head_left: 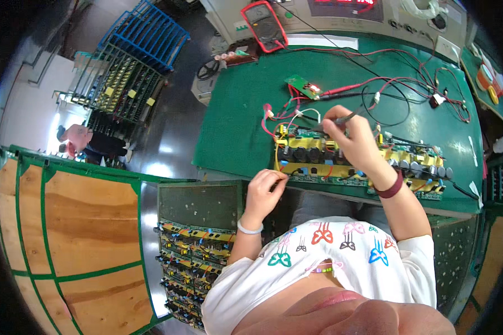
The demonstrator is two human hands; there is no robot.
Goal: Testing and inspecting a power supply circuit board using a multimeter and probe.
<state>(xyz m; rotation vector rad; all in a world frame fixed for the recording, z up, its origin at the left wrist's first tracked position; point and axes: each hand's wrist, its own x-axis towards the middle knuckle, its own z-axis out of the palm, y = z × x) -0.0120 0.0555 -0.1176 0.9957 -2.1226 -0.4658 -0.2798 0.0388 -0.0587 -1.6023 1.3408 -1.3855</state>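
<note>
A long circuit board (302, 171) with yellow transformers and black parts lies along the near edge of the green bench. At its left near corner, my left hand (262, 192) has thumb and fingers pinched on the board's edge. My right hand (352, 137) is over the far side of the board, its fingers closed round a slim dark pen-shaped tool (345, 119). The tool's tip points left, down among the wires at the board's far left. Beyond it lies a small green meter board (303, 87) with lit red digits, wired by red leads.
A second circuit board (416, 164) lies to the right. Behind are a red multimeter (264, 27), a red test probe (341, 89), tangled leads and a grey instrument (341, 17). Racked boards (195, 268) stand below left. Another person (89, 139) is far left, near a rack.
</note>
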